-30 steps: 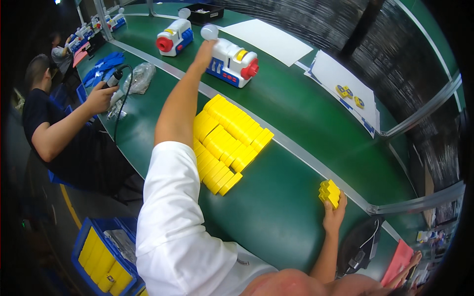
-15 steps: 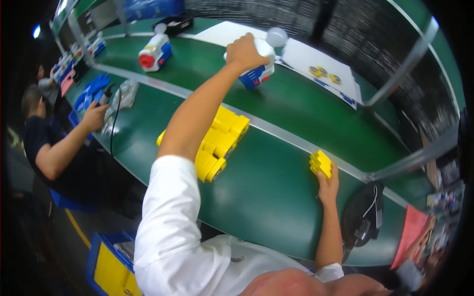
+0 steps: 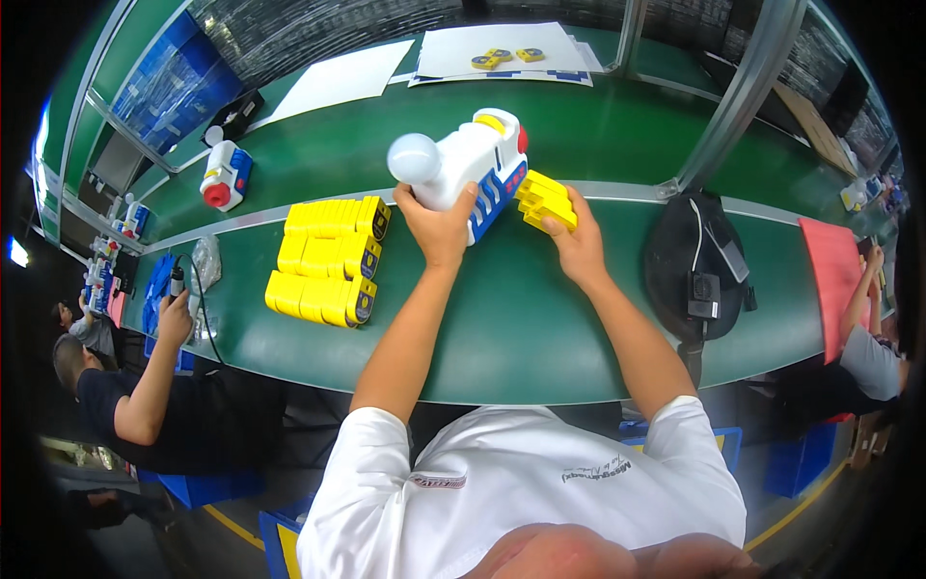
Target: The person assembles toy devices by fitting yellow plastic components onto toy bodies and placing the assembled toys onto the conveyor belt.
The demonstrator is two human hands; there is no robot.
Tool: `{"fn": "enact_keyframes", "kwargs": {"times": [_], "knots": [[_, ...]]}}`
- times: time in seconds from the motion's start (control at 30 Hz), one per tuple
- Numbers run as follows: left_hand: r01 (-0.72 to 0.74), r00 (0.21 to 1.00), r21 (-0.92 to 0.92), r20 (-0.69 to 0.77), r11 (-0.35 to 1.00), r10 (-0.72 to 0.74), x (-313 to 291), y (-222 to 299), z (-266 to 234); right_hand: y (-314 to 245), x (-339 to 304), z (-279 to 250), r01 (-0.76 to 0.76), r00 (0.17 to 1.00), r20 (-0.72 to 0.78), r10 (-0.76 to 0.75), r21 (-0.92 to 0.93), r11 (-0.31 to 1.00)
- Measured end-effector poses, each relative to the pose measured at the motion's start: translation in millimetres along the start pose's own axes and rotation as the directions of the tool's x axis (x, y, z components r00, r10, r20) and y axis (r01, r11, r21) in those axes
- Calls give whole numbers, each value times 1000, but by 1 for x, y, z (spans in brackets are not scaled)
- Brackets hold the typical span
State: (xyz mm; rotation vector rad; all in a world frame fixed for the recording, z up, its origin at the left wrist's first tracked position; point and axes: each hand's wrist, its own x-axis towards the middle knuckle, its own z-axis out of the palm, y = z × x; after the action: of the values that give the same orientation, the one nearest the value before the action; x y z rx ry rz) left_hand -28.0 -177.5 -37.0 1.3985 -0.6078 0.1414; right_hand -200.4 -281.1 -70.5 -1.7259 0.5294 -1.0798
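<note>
My left hand (image 3: 440, 224) is wrapped round the translucent-domed end of a white and blue plastic toy (image 3: 468, 159), which is held tilted above the green table. The toy has a red knob at its far end and a yellow part on top. In my right hand (image 3: 579, 243) is a small stack of yellow plastic pieces (image 3: 547, 202), close beside the toy's blue side. Whether the stack touches the toy I cannot tell. To the left of my left hand lie rows of yellow pieces (image 3: 323, 253) with dark round ends.
Another white and blue toy (image 3: 226, 176) stands on the far left of the table. White sheets (image 3: 444, 50) at the back bear loose yellow pieces (image 3: 530, 55). A black bag (image 3: 666, 261) with a cable lies at right. Co-workers sit left (image 3: 145, 405) and right (image 3: 863, 357).
My left hand has brought the toy back from the far side of the table towards me. My right hand has moved the yellow stack in beside it. The view has turned.
</note>
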Motion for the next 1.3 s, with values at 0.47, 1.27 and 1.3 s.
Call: {"fn": "enact_keyframes", "kwargs": {"times": [0.47, 1.27, 1.3], "knots": [[-138, 988, 25, 77, 990, 135, -28, -37, 0, -29, -23, 33, -31, 988, 116, 98, -477, 879], [-188, 978, 74, -74, 979, 194, -35, -33, 14, -31, -11, 49, -82, 961, 261, 91, -47, 996], [-168, 983, 72, -56, 983, 173, -35, -31, 15, -24, -10, 51, -78, 961, 265, 84, -33, 996]]}}
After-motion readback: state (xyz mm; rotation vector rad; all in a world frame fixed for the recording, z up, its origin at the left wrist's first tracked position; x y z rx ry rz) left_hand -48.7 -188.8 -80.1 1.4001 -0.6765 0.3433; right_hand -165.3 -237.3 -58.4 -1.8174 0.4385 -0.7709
